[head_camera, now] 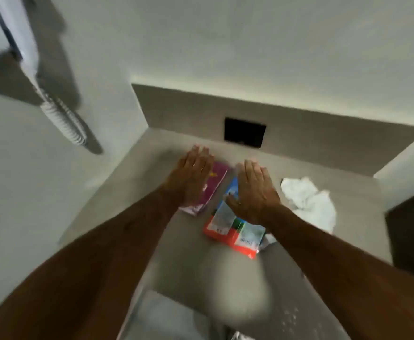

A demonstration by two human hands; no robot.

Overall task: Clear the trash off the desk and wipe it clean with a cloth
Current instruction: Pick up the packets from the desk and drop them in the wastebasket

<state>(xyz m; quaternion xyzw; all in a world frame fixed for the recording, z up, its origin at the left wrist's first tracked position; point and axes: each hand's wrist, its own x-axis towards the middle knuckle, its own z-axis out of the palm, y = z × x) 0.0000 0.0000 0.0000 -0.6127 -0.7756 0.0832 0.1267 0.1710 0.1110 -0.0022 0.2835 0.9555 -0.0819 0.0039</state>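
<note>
Nothing looks cleared yet. Both grips are wide and flat, holding nothing: the left hand over a purple packet, the right hand over a red-and-blue carton. Right of it, a crumpled white tissue lies on the tabletop. Wiping remains; no cloth is identifiable.

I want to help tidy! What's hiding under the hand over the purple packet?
Under the left hand lies a purple packet on the desk. Its near end and right side show; the rest is covered.
</note>
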